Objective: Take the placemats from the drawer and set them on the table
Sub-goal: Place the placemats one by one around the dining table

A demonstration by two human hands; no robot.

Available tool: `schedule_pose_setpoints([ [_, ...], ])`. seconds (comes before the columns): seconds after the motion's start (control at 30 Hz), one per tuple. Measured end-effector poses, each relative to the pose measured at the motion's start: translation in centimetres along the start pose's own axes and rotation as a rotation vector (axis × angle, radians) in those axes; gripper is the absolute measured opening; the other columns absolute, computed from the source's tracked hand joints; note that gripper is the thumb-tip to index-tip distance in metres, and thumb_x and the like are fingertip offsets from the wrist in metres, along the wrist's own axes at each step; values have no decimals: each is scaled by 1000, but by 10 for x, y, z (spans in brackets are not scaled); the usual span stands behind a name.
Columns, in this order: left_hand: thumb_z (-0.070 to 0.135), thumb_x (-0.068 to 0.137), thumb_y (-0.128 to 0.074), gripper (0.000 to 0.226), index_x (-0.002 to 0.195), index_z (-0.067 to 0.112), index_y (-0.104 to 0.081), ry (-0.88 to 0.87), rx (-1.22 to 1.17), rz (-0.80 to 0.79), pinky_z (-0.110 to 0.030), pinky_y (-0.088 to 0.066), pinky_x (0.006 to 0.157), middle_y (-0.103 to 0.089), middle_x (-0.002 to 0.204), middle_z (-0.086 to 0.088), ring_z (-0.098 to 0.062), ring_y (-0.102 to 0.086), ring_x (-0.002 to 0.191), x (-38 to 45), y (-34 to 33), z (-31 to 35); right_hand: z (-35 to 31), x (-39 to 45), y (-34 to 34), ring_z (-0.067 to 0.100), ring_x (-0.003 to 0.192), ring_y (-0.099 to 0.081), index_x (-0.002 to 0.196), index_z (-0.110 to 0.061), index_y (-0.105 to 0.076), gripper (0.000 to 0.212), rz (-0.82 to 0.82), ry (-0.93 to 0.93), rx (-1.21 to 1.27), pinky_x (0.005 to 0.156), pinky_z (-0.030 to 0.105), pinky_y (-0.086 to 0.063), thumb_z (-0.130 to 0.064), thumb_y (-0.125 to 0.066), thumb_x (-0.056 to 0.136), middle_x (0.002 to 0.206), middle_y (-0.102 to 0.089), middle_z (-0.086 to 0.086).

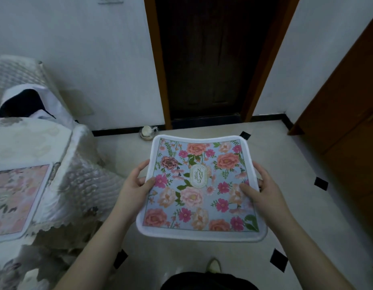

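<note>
Two hands are holding one floral placemat [199,187] flat in the air over the floor: left hand [135,183] and right hand [262,190] are pinching its side edges. A second, pinker placemat [13,199] is lying on the quilted table cover [76,174] at left.

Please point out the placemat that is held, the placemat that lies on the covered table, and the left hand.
held placemat [199,185], head view, on its oval label
placemat on the table [14,197], head view, on its floral middle
left hand [135,186], head view, on its back
</note>
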State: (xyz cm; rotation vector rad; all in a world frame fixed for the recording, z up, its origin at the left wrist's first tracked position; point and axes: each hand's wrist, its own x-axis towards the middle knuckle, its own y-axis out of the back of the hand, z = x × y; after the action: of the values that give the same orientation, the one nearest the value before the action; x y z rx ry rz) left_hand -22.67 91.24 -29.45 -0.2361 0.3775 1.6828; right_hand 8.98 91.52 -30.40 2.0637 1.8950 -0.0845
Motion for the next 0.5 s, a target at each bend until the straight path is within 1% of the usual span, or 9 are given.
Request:
schedule_pose_setpoints([
  [0.1, 14, 97, -60, 51, 141, 36, -46, 9, -15, 52, -58, -59, 76, -76, 90, -17, -38, -75, 83, 26, -9, 11, -10, 43, 4, 19, 82, -74, 138, -42, -42, 63, -43, 8, -18, 72, 46, -61, -12, -69, 89, 102, -73, 0],
  [0.17, 16, 97, -60, 51, 141, 37, -45, 15, -39, 83, -60, -58, 78, -76, 93, -17, -39, -74, 84, 41, -12, 16, -18, 70, 2, 17, 81, -74, 138, -41, -43, 62, -71, 22, -37, 71, 44, -62, -12, -68, 89, 102, -72, 0],
  [0.3, 17, 97, -61, 51, 140, 39, -46, 13, -70, 151, -59, -58, 78, -76, 93, -16, -38, -75, 84, 67, -6, 26, -31, 114, -15, 17, 83, -74, 135, -43, -44, 61, -118, 33, -48, 73, 45, -61, -11, -68, 89, 103, -72, -1],
  [0.4, 16, 97, -62, 52, 141, 38, -45, 6, -45, 193, -56, -60, 76, -77, 90, -14, -35, -75, 81, 89, 10, 34, -42, 146, -37, 19, 84, -74, 133, -45, -45, 60, -166, 26, -47, 74, 48, -61, -11, -68, 89, 103, -73, -2],
  [0.47, 16, 96, -62, 53, 141, 38, -44, 9, -38, 217, -55, -60, 76, -77, 89, -13, -34, -75, 80, 107, 25, 36, -51, 167, -56, 18, 83, -74, 129, -47, -45, 59, -199, 39, -54, 72, 46, -61, -11, -68, 89, 102, -73, -2],
  [0.5, 17, 96, -62, 53, 141, 38, -44, 10, -38, 231, -54, -60, 75, -77, 89, -13, -34, -76, 79, 116, 33, 38, -55, 178, -67, 17, 82, -74, 128, -48, -44, 59, -212, 50, -61, 71, 43, -62, -10, -68, 89, 102, -73, -2],
])
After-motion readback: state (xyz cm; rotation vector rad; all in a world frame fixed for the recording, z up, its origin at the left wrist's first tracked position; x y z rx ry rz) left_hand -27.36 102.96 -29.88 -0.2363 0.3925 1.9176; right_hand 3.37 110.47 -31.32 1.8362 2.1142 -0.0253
